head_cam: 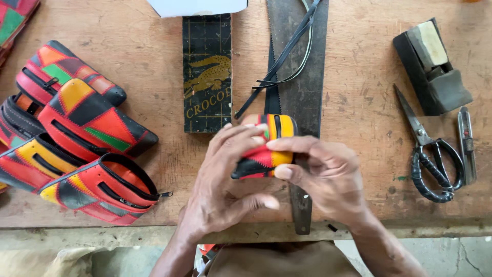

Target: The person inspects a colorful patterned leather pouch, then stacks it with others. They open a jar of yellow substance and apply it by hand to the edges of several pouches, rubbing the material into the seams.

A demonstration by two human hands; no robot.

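Both hands hold one small patchwork leather pouch (266, 146) of red, black, orange and green pieces above the wooden workbench (359, 102). My left hand (225, 179) wraps it from the left with fingers over its top. From the right, my right hand (320, 174) pinches its edge between thumb and forefinger. Much of the pouch is hidden by the fingers.
Several finished patchwork pouches (87, 149) with zips lie piled at the left. A black cutting board (207, 72) and a saw blade (300, 87) with black cords (287, 51) lie behind the hands. Scissors (430, 154), a small clipper (466, 143) and a dark block (433, 66) sit at right.
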